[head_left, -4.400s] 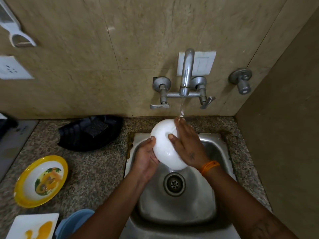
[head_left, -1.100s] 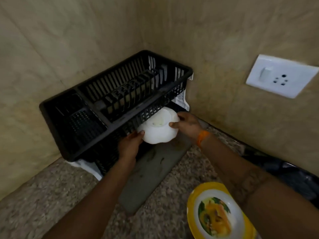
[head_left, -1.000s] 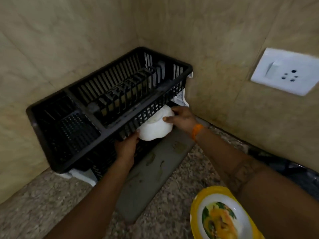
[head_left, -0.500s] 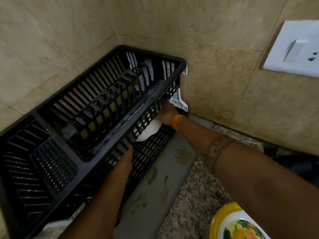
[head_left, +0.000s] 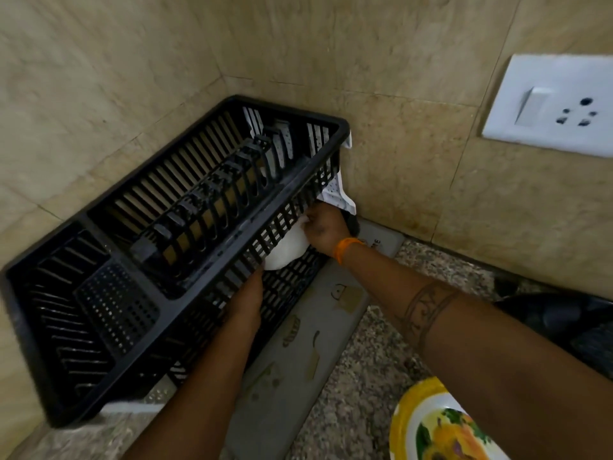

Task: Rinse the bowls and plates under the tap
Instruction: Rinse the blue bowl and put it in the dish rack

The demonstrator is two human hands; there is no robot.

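Waiting at the near right edge of the speckled worktop point(head_left: 361, 386) sat a yellow-rimmed plate point(head_left: 431, 429) with orange smears, not yet rinsed by the look of it. Beyond it lay a grey mat point(head_left: 298, 353) running toward the corner. Farther in, the left hand point(head_left: 247, 302) reached under the upper tier of the black dish rack point(head_left: 109, 327), its fingers hidden by the bars, so whether it gripped anything could not be told. The right hand point(head_left: 326, 229), with an orange band at the wrist, held the white bowl point(head_left: 287, 249) by its rim, fingers curled over the edge. The bowl sat half inside the rack's lower level, upside down as far as could be seen, touching the slatted front. To finish this step well, the person would likely need to slide the bowl fully under the upper tier, keep it tilted so water could drain, and let go only once it rested steadily. At the far right, a white socket point(head_left: 550, 104) was on the wall, so drips were best kept low.
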